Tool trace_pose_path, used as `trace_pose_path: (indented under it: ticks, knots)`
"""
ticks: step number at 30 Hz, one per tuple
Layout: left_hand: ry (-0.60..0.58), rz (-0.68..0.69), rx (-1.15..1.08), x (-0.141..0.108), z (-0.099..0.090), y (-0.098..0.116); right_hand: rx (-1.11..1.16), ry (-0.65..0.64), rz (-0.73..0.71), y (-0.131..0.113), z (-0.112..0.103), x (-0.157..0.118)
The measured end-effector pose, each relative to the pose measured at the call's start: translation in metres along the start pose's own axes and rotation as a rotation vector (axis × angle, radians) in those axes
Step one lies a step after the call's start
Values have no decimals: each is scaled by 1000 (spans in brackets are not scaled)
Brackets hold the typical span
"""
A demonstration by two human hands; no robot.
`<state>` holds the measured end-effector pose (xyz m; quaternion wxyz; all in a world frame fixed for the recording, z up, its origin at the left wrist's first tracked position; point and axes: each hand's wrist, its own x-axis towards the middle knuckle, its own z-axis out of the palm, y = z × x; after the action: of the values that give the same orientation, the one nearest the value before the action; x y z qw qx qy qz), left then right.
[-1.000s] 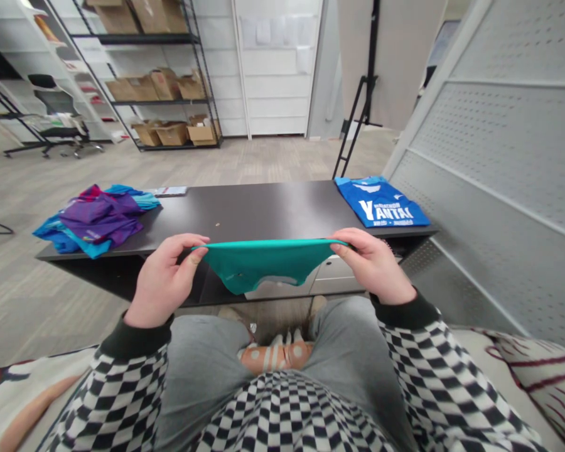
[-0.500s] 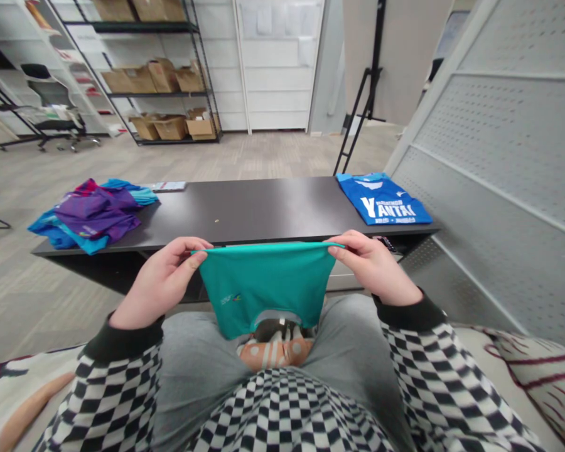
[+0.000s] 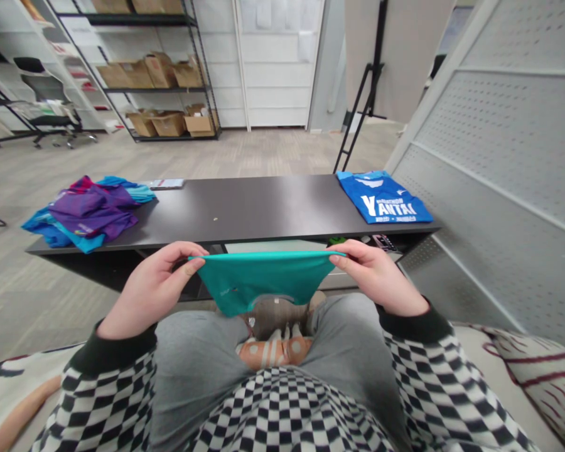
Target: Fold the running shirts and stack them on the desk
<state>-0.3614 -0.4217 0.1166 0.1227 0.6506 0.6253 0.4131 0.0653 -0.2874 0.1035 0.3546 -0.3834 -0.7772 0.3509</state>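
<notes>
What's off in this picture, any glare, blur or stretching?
Head view: pale sheen on the dark tabletop; head view, right edge: apparent wide-angle slant in the perforated panel; head view, centre: small print on the teal garment is too soft to read.

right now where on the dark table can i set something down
The dark table is bare across its middle, between the crumpled clothes on the left and the folded blue shirt on the right, except a small speck. Both ends are crowded; the teal garment hangs in front of the near edge.
</notes>
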Motion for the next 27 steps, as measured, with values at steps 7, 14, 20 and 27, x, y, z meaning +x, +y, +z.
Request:
trace_pose_path:
  ticks: [7, 14, 20, 27]
  knots:
    - [-33, 12, 10, -12, -13, -3, -49, -83, -8, -16, -17, -17]
    - [1, -38, 122, 37, 4, -13, -116, -36, -14, 4, -20, 26]
    - [-23, -71, 85, 125, 51, -61, -151, 3, 20, 71, -9, 126]
    - [-168, -135, 158, 216, 115, -140, -449, -81, 121, 130, 19, 221]
